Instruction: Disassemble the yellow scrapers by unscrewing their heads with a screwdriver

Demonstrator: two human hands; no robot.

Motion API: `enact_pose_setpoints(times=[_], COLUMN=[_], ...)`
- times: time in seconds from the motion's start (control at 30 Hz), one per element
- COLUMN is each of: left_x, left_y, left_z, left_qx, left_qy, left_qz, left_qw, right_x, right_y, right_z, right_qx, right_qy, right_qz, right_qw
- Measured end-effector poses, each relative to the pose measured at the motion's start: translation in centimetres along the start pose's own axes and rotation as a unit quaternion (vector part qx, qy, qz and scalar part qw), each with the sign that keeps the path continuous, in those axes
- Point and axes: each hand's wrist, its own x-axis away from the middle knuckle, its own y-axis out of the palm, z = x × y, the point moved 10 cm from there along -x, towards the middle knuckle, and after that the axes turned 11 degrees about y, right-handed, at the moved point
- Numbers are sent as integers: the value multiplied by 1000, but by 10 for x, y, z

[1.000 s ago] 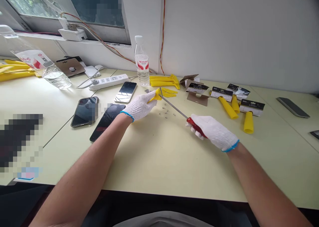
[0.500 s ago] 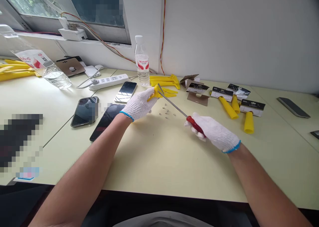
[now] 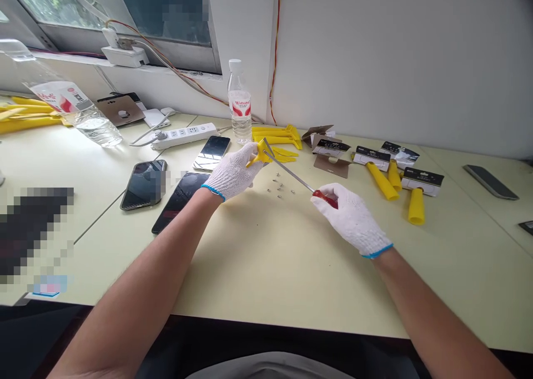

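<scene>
My left hand point(image 3: 235, 171), in a white knit glove with a blue cuff, is closed around a yellow plastic scraper point(image 3: 261, 152) with a flared head; most of its handle is hidden by the glove. A screwdriver point(image 3: 293, 177) with a red handle and long metal shaft is gripped in my right hand point(image 3: 350, 215), gloved alike. Its tip meets the scraper's head near a metal edge. Several small screws point(image 3: 280, 186) lie loose on the table below the shaft. Behind my left hand, more yellow scraper pieces point(image 3: 277, 136) rest near the wall.
Three phones, one of them black point(image 3: 144, 185), lie left of centre. A power strip point(image 3: 185, 136) and an upright water bottle point(image 3: 240, 104) stand behind. Another bottle point(image 3: 79, 101) leans at left. Yellow handles point(image 3: 382, 181) with black-and-white cards point(image 3: 372, 158) lie at right.
My right hand has shifted its hold on the red handle, its fingers now wrapped over more of it. The screwdriver tip stays at the scraper. My left hand has barely moved.
</scene>
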Motion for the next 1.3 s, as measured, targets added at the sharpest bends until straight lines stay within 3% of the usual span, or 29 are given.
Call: enact_pose_setpoints(times=[0.07,0.13,0.2,0.23,0.3,0.37,0.43,0.47,0.5,0.57,0.6,0.67,0.7,0.73,0.77,0.83,0.9,0.93,0.97,1.0,1.07,1.13,1.17,1.2,1.23,1.3], left_x=[0,0,0,0,1,1,1,1,1,1,1,1,1,1,1,1,2,2,2,2,2,1,1,2,2,2], left_y=[1,2,2,2,2,2,2,2,2,4,4,5,5,5,4,3,2,2,2,2,4,5,5,5,5,4], left_z=[-1,-3,-3,-4,-4,-3,-2,-2,-2,-2,-2,-2,-3,-3,-4,-4,-3,-4,-4,-5,-6,-5,-5,-4,-4,-4], left_qx=[1,-3,-2,2,8,6,-6,-13,-18,-19,-15,-3,2,5,8,14,12,8,4,1,-1,1,2,2,4,10], left_qy=[-6,-6,-6,-9,-14,-18,-21,-23,-25,-23,-20,-17,-18,-21,-24,-25,-23,-23,-24,-25,-25,-20,-19,-18,-19,-24], left_qz=[-1,0,2,2,2,-3,-8,-9,-10,-11,-12,-12,-11,-9,-8,-7,-6,-5,-5,-5,-6,-7,-8,-8,-8,-8], left_qw=[1000,1000,1000,1000,1000,1000,1000,1000,999,999,1000,1000,1000,1000,1000,1000,1000,1000,1000,1000,1000,1000,1000,1000,1000,1000], right_x=[1,11,19,19,12,5,6,6,3,-5,-3,8,13,15,13,4,7,11,11,6,1,13,20,23,23,12], right_y=[20,38,45,44,33,10,-12,-16,-13,5,18,38,43,45,41,17,-12,-21,-23,-18,9,39,47,51,52,39], right_z=[13,18,15,13,8,-3,-15,-16,-12,6,15,21,20,19,17,4,-15,-19,-19,-13,6,14,13,11,10,9], right_qx=[-86,-202,-259,-242,-138,-21,36,44,39,-27,-84,-198,-228,-223,-191,-87,-1,15,16,2,-81,-196,-241,-265,-261,-180], right_qy=[70,144,168,153,95,3,-78,-95,-87,-7,48,139,161,165,147,49,-62,-89,-89,-61,44,139,166,178,174,115], right_qz=[-127,-252,-300,-295,-213,-53,89,110,84,-59,-146,-281,-311,-314,-281,-119,67,122,129,86,-96,-289,-345,-366,-358,-250], right_qw=[986,935,902,912,963,998,992,988,992,998,985,929,909,908,929,988,996,988,987,994,991,927,892,874,880,945])
